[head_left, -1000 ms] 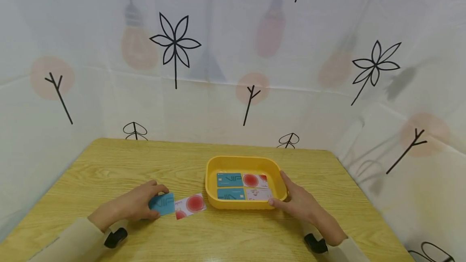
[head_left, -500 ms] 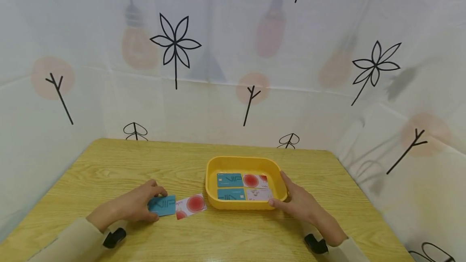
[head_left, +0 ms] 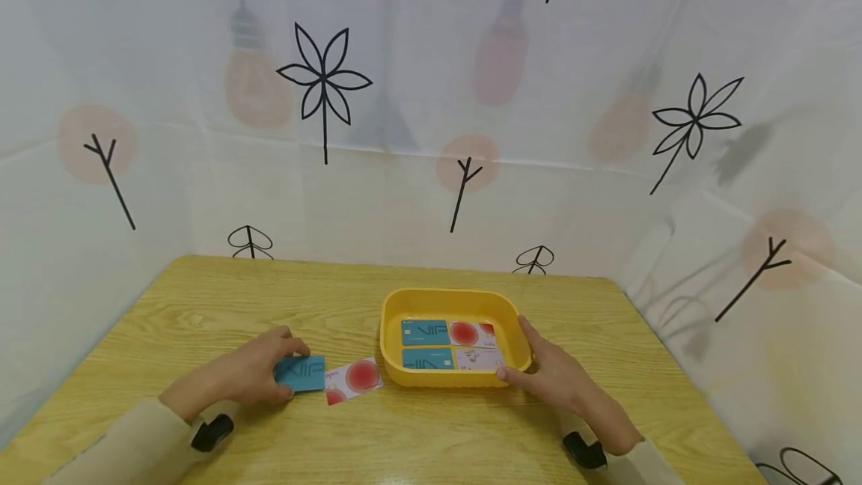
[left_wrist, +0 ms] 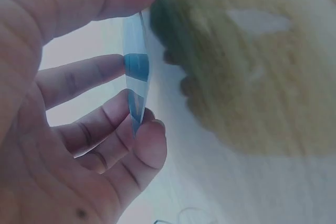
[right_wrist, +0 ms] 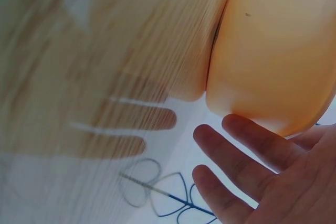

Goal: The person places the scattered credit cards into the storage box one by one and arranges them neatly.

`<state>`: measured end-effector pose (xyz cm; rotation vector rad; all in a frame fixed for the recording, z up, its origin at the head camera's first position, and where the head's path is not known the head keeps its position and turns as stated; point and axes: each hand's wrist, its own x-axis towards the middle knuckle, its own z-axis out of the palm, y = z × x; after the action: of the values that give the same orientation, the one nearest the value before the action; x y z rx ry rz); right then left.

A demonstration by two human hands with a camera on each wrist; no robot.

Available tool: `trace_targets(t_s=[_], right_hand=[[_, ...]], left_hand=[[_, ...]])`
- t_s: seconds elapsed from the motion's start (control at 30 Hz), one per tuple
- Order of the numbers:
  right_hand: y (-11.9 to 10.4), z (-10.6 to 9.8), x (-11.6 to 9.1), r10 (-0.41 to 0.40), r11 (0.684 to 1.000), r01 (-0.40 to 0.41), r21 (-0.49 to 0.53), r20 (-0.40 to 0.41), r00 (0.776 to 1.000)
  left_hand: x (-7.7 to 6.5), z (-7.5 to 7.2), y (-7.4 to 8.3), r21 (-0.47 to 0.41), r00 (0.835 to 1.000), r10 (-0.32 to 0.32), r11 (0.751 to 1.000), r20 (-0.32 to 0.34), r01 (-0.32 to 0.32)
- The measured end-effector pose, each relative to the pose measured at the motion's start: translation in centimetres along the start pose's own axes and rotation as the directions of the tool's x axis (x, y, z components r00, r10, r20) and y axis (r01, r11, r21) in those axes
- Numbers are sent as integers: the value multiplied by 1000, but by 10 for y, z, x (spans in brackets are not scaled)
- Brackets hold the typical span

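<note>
In the head view my left hand (head_left: pixel 259 369) pinches a blue card (head_left: pixel 301 373) marked VIP by its left end. The left wrist view shows the card (left_wrist: pixel 136 69) edge-on between thumb and fingertips. Beside its right end, a white card with red circles (head_left: pixel 353 380) lies on the table. My right hand (head_left: pixel 555 369) rests against the right end of a yellow plastic tray (head_left: pixel 444 379), thumb at the front rim. Its fingers (right_wrist: pixel 236 166) look fairly straight and spread in the right wrist view, near the tray's outer wall (right_wrist: pixel 273 51).
Inside the tray lie two blue VIP cards (head_left: pixel 424 333), a red-circle card (head_left: pixel 473 334) and a pale patterned card (head_left: pixel 480 359), in two rows. The wooden table (head_left: pixel 404 440) ends at a patterned cloth backdrop (head_left: pixel 390 200).
My left hand has tilted the blue card a little, and it now sits slightly higher in the head view. The right hand and tray have not visibly moved.
</note>
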<state>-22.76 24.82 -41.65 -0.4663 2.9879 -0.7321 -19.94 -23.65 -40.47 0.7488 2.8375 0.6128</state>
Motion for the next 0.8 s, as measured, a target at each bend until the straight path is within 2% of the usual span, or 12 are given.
trace_targets(t_s=[0.13, 0.37, 0.6, 0.8], right_hand=[[0, 0, 0, 1, 1000, -1, 6, 2, 1000], [1, 1, -1, 0, 1000, 0, 1, 0, 1000], [3, 2, 1, -18, 1000, 18, -5, -9, 1000], [2, 2, 1, -11, 1000, 11, -1, -8, 1000]], left_hand=[[3, -2, 0, 10, 999, 28, 1000, -16, -28], [11, -2, 5, 11, 999, 35, 999, -31, -34], [26, -5, 13, 7, 994, 72, 997, -78, -72], [41, -13, 23, -3, 988, 113, 994, -104, -113]])
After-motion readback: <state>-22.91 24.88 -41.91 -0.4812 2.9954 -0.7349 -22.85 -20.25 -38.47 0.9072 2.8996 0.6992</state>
